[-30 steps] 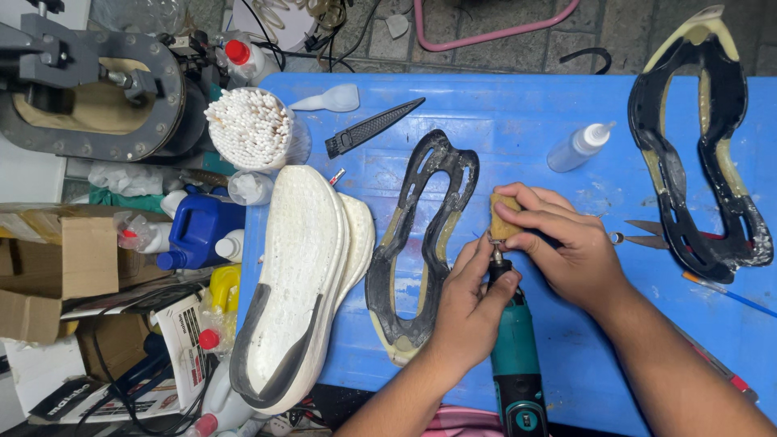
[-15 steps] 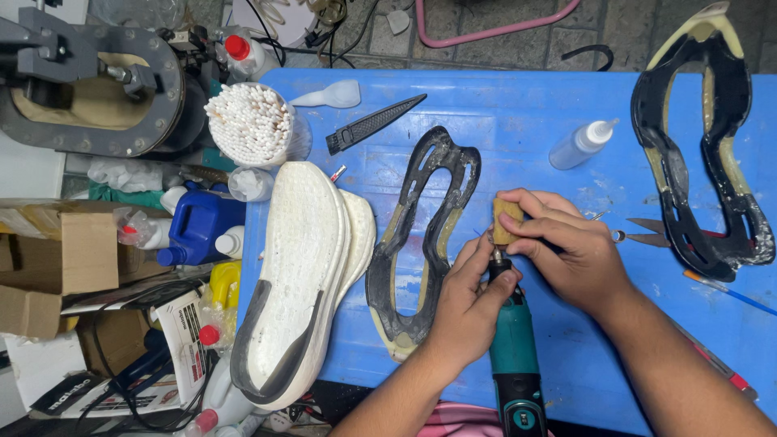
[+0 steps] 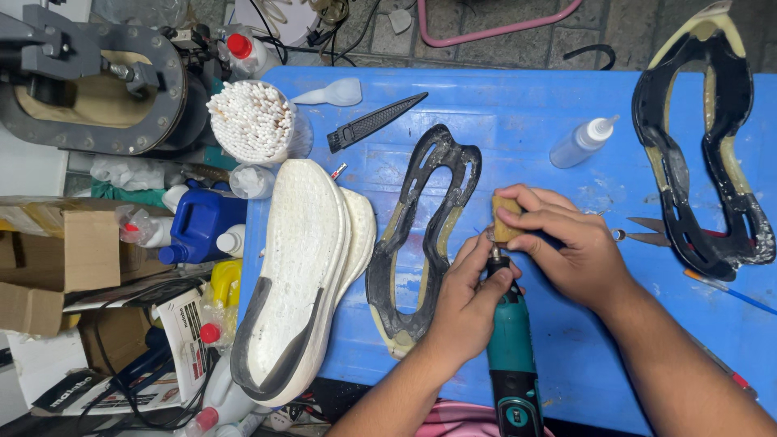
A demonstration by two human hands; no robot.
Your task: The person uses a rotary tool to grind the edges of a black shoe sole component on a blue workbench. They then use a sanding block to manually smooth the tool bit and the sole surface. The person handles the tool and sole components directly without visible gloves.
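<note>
My left hand (image 3: pixel 468 293) grips the front of a teal and black rotary tool (image 3: pixel 510 356) lying along the blue table (image 3: pixel 502 113), tip pointing away from me. My right hand (image 3: pixel 558 243) pinches a small tan block (image 3: pixel 505 217) right at the tool's tip. Just left of my hands lies a black rubber outsole (image 3: pixel 421 235) with open cutouts and yellowish glue residue. Further left rest white foam midsoles (image 3: pixel 299 267), stacked and hanging over the table edge.
A second black outsole (image 3: pixel 704 146) lies at the far right, with scissors (image 3: pixel 647 231) beside it. A clear squeeze bottle (image 3: pixel 581 142), a black brush (image 3: pixel 374 121) and a cup of cotton swabs (image 3: pixel 252 120) sit at the back. Bottles, boxes and a grey press (image 3: pixel 89 81) crowd the left side.
My hands and the tool stay almost in place; the right hand's fingers shift slightly on the tan block. Nothing else has moved.
</note>
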